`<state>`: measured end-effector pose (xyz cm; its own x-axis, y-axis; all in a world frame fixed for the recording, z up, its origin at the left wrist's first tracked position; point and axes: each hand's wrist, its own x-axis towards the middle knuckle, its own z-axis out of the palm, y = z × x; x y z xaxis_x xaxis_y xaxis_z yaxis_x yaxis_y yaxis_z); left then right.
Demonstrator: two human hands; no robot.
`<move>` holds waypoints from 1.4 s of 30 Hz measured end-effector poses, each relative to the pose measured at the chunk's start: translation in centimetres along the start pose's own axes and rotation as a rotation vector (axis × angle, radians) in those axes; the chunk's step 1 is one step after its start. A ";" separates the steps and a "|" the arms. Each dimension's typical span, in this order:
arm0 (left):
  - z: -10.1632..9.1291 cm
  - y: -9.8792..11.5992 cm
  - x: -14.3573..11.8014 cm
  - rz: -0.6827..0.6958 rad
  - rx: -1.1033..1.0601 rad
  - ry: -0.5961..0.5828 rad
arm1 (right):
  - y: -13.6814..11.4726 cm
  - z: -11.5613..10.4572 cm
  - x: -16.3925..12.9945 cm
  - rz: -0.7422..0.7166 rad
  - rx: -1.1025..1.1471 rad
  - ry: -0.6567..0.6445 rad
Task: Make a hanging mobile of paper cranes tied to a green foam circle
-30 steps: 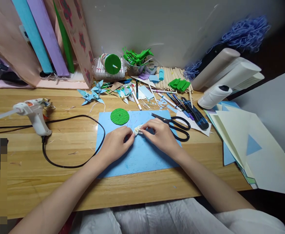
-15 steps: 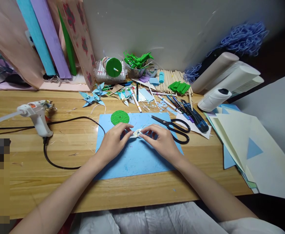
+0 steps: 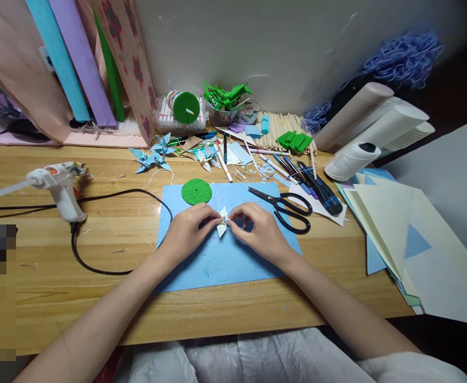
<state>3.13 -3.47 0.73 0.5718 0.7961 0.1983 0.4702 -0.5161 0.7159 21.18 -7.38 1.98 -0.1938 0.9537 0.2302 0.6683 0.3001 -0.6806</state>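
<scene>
Between my fingertips is a small pale folded paper flower [image 3: 222, 229], its pointed petals showing above and below. My left hand [image 3: 195, 226] pinches its left side. My right hand [image 3: 255, 229] is closed on the right side, where a thin string runs behind the fingers. Both hands are over a blue sheet [image 3: 217, 271] on the wooden table. A green crepe-paper disc [image 3: 196, 191] with a small centre hole lies just beyond my left hand. Black-handled scissors [image 3: 283, 205] rest to the right of my right hand, blades pointing left.
A white glue gun [image 3: 63, 194] stands at left, its black cord [image 3: 97, 271] reaching the blue sheet. Blue paper flowers [image 3: 153, 154], markers and scraps fill the back. A utility knife [image 3: 321, 189] lies at right, near stacked paper sheets [image 3: 409, 223] and white rolls [image 3: 396, 127].
The paper flower has turned between my fingers, so its petals now point up and down instead of lying mostly hidden and sideways. My hands stay nearly in place.
</scene>
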 end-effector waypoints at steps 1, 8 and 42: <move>0.0 0.0 0.0 0.005 0.013 -0.006 | 0.0 0.1 0.0 -0.004 0.002 -0.004; 0.2 -0.2 -0.1 0.082 0.070 -0.016 | 0.2 0.4 0.0 -0.068 -0.040 -0.012; 0.3 -0.2 -0.2 0.085 0.077 -0.006 | -1.1 -0.8 1.9 -0.115 -0.299 -0.200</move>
<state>3.11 -3.63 0.32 0.6156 0.7465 0.2525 0.4695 -0.6048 0.6432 20.64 -5.91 3.69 -0.3964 0.9083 0.1333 0.8085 0.4142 -0.4181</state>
